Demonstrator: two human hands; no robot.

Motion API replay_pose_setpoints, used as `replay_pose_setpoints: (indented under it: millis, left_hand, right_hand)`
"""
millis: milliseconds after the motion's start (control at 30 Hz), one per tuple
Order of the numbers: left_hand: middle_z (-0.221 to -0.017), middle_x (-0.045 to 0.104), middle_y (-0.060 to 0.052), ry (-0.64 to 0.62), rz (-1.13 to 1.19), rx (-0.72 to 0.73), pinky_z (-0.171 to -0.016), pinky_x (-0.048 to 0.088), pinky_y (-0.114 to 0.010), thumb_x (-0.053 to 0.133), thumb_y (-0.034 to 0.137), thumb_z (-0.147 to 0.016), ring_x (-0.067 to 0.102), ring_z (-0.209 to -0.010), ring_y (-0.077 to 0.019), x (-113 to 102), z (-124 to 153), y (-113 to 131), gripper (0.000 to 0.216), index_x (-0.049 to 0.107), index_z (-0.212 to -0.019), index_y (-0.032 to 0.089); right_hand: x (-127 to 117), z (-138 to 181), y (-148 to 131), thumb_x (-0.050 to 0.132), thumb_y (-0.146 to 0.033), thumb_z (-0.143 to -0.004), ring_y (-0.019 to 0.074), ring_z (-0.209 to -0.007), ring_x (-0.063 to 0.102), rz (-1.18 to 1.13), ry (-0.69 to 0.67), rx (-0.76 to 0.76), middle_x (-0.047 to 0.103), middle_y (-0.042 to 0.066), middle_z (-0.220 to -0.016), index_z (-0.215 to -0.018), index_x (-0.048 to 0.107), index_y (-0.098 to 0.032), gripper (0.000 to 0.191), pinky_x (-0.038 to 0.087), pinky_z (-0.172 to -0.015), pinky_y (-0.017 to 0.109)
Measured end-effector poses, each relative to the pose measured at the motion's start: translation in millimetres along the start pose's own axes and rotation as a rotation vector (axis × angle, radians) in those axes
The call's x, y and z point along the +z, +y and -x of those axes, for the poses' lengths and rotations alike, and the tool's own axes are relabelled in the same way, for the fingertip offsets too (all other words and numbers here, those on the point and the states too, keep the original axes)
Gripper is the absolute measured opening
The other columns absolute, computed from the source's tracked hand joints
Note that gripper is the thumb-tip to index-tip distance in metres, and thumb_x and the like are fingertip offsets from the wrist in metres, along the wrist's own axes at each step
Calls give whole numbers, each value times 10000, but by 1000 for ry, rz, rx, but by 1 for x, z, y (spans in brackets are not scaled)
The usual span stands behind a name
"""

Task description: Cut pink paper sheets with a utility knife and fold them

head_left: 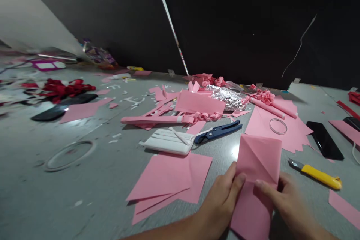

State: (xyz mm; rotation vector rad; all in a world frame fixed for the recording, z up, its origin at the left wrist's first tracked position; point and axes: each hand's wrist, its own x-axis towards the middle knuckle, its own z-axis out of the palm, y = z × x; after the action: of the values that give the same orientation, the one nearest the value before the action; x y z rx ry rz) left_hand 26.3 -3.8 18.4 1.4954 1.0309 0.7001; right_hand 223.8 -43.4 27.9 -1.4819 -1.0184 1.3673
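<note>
A folded sheet of pink paper (257, 157) with a diagonal crease is held up at the lower right. My left hand (225, 198) grips its left edge, thumb on the front face. My right hand (287, 198), slightly blurred, pinches the right side, with its thumb on the front and the fingers behind. To the left lies a stack of pink paper squares (165, 180). Beyond my hands are navy-handled scissors (219, 132) beside a white flat packet (168, 140). A yellow utility knife (317, 174) lies right of my right hand.
Crumpled foil (230, 97), rolled pink paper (267, 107) and paper scraps cover the middle back. A black phone (324, 140) lies at right. On the left are a tape-like ring (70, 155), dark red paper flowers (64, 89) and a dark flat object (53, 111). A black wall (239, 26) stands behind.
</note>
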Motion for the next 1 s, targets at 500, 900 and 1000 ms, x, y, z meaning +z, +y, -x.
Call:
replay_pose_setpoints:
  millis: [500,900,1000]
  left_hand:
    - [-1048,753,-77,35,232,32,-885,526,-357,489,768,-1068,676,-983,-274,9,-4,3,605,713,-1122,209]
    - [-1089,747,-96,105,130,8,-922,490,-386,379,753,-1106,655,-1018,-284,5,-10,-6,618,680,-1123,214]
    - [-983,720,-66,128,88,21,-873,475,-375,381,719,-1120,635,-948,-269,4,-11,-8,580,661,-1018,221]
  right_hand:
    - [4,-5,13,892,-709,-774,319,-848,718,-66,-4,-105,807,158,-901,-934,864,-131,601,590,-744,384]
    - [-1,-3,23,858,-761,-810,152,-649,397,-176,30,-48,468,1,-666,-642,682,-154,654,348,-591,283]
    - [-4,-7,29,850,-740,-836,145,-647,331,-180,34,-24,374,-26,-663,-609,587,-179,660,311,-587,281]
